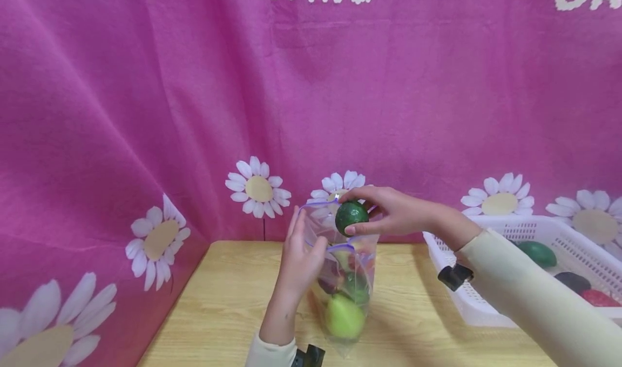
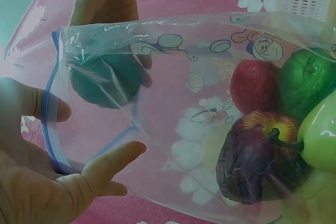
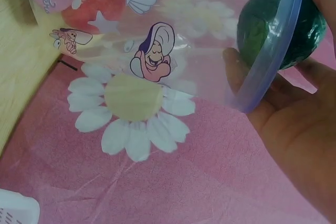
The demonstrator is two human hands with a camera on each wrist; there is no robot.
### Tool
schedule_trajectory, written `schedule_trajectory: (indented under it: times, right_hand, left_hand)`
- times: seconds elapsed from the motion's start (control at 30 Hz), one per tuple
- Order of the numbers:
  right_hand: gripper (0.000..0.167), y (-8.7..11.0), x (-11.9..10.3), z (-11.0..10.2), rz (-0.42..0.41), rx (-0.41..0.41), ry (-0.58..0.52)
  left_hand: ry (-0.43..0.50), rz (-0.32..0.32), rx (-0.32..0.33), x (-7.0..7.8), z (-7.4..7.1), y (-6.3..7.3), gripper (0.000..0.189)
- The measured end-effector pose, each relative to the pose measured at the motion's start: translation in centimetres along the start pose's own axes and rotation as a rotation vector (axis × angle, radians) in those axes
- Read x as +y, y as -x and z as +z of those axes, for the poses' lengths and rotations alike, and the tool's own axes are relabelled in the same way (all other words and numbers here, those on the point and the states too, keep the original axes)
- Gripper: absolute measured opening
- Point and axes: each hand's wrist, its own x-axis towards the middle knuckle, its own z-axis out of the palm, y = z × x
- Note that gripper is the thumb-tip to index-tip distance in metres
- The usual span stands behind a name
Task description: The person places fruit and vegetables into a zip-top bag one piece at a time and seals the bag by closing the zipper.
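A clear zip bag with a purple-blue zip edge stands upright on the table, mouth parted. My left hand holds its near-left rim, thumb and fingers spread apart along the zip. In my right hand a dark green round fruit is gripped between thumb and fingers at the bag's mouth. The right wrist view has the fruit partly behind the zip edge. Inside the bag lie a yellow-green pear, a red fruit, a green lobed one and a dark purple one.
To the right stands a white perforated basket holding a green oval fruit, a dark item and a red item. My right forearm crosses over its corner. Behind the wooden table hangs a pink flowered cloth.
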Motion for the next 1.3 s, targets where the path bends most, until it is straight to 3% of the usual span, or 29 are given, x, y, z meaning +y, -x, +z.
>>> schedule_trajectory:
  times: [0.53,0.77,0.9,1.07,1.2,1.3]
  right_hand:
    - [0.046,0.4,-0.5,0.2,-0.025,-0.059,0.067]
    - [0.030,0.7,-0.2,0.6,-0.073,0.048,0.196]
    - [0.024,1.3,-0.2,0.5,-0.008,0.115,0.284]
    - [0.022,1.7,-0.5,0.5,0.106,0.135,0.323]
    - [0.026,1.6,-0.7,0.9,0.185,0.153,0.281]
    - [0.037,1.5,-0.9,1.3,0.238,0.147,0.210]
  left_hand:
    - [0.000,0.016,-0.001,0.2,-0.3,0.2,0.073]
    - [-0.003,0.011,0.002,0.1,-0.4,0.2,0.074]
    - [-0.007,0.016,0.008,0.1,-0.5,0.1,0.074]
    - [0.003,0.015,0.006,0.2,-0.6,0.1,0.074]
    - [0.030,0.007,-0.006,0.3,-0.3,0.1,0.074]
    - [0.032,0.025,-0.021,0.3,0.2,0.2,0.075]
